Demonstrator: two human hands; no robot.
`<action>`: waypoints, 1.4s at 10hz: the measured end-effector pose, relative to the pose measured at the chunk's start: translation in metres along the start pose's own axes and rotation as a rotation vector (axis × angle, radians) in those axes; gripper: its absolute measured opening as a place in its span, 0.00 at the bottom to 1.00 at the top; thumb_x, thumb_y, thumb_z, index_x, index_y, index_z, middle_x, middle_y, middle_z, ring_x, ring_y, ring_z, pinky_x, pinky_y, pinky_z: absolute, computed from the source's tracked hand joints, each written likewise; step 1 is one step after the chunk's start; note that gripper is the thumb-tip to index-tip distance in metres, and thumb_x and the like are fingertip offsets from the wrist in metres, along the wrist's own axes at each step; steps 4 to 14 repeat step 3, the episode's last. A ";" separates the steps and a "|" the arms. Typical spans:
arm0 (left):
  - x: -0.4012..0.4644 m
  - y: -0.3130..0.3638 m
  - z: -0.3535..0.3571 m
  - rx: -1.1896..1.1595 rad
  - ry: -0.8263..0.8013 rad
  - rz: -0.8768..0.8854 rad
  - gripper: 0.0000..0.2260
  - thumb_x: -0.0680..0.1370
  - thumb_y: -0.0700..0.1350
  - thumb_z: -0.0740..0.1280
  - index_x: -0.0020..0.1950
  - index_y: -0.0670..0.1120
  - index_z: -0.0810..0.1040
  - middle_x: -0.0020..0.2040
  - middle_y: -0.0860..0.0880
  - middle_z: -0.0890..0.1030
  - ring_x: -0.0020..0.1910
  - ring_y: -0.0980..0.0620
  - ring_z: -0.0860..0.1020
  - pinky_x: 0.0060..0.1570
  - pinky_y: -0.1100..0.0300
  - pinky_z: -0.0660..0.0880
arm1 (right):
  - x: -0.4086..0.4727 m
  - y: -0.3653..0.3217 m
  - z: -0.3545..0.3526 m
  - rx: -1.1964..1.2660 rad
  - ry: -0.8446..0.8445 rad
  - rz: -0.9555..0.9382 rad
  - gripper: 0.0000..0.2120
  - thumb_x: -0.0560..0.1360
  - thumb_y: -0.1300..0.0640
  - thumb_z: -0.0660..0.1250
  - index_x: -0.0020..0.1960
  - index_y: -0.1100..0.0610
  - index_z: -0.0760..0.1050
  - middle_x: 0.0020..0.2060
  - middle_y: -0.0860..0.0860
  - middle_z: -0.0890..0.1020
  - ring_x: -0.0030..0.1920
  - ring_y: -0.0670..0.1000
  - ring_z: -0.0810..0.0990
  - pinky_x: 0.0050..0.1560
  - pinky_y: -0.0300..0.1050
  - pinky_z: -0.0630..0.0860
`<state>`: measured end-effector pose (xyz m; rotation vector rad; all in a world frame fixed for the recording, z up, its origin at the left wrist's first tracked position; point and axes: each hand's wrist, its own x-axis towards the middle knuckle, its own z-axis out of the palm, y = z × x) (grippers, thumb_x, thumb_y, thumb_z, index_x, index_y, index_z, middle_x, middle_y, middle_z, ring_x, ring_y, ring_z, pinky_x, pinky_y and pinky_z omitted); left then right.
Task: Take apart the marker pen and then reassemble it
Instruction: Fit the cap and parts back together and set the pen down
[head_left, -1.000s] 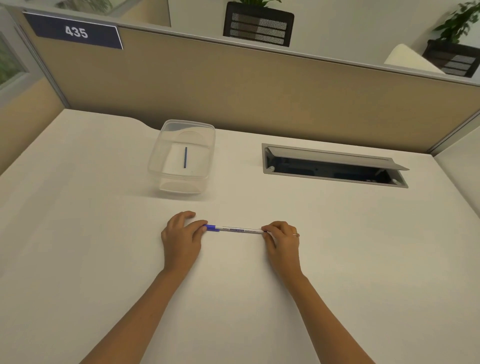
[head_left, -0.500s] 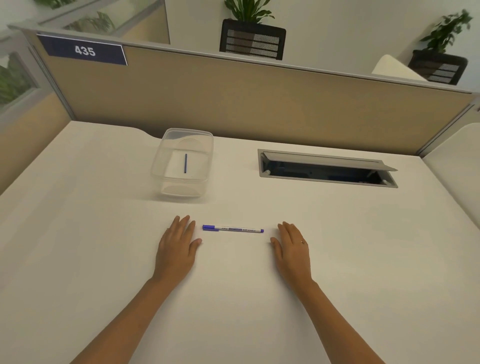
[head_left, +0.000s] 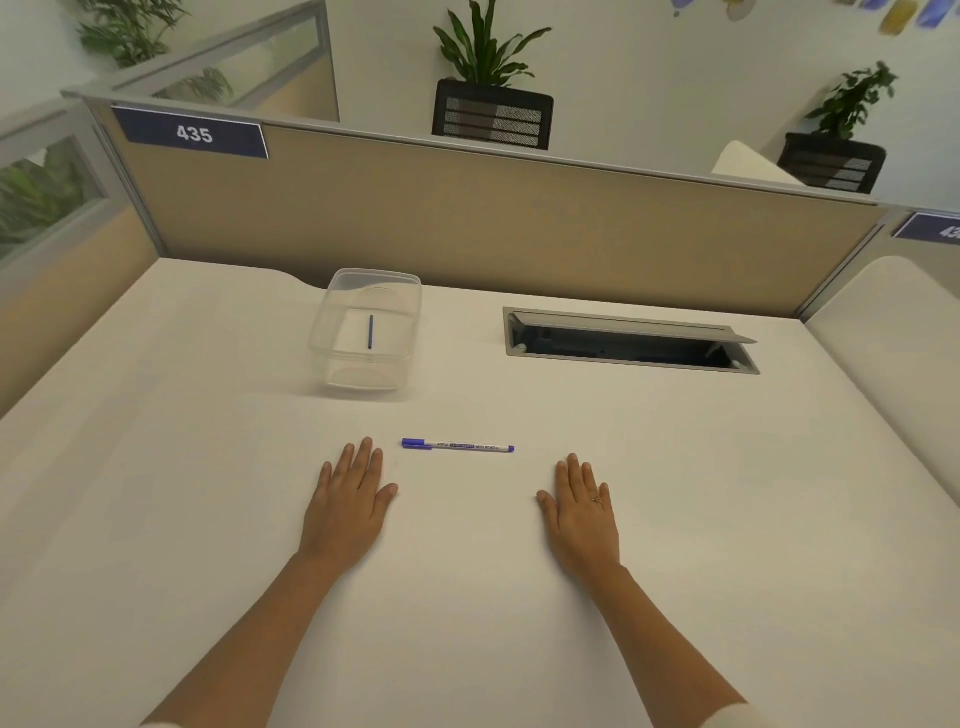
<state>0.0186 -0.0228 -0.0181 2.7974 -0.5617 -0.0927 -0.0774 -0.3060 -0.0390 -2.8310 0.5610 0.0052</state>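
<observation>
Marker pen lies capped at frame centre on the desk, between both hands. Left hand and right hand rest flat, fingers spread, empty. Grip barrel firmly; pull cap straight off.

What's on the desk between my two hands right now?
In the head view, bare desk; the marker pen lies just beyond the gap between left hand and right hand.
</observation>
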 end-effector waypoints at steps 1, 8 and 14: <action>0.000 0.000 0.002 0.009 -0.009 -0.005 0.47 0.70 0.65 0.24 0.73 0.41 0.61 0.76 0.41 0.60 0.75 0.40 0.58 0.71 0.43 0.54 | -0.002 -0.001 -0.002 0.014 -0.013 0.003 0.28 0.81 0.45 0.47 0.76 0.57 0.47 0.77 0.53 0.48 0.76 0.52 0.45 0.75 0.52 0.44; 0.004 0.001 -0.007 0.012 0.037 0.002 0.42 0.74 0.65 0.30 0.72 0.38 0.62 0.74 0.38 0.62 0.72 0.37 0.62 0.68 0.39 0.59 | -0.002 -0.002 -0.007 0.041 0.101 -0.032 0.30 0.81 0.45 0.49 0.76 0.58 0.44 0.77 0.53 0.47 0.76 0.54 0.43 0.75 0.52 0.44; 0.004 0.001 -0.007 0.012 0.037 0.002 0.42 0.74 0.65 0.30 0.72 0.38 0.62 0.74 0.38 0.62 0.72 0.37 0.62 0.68 0.39 0.59 | -0.002 -0.002 -0.007 0.041 0.101 -0.032 0.30 0.81 0.45 0.49 0.76 0.58 0.44 0.77 0.53 0.47 0.76 0.54 0.43 0.75 0.52 0.44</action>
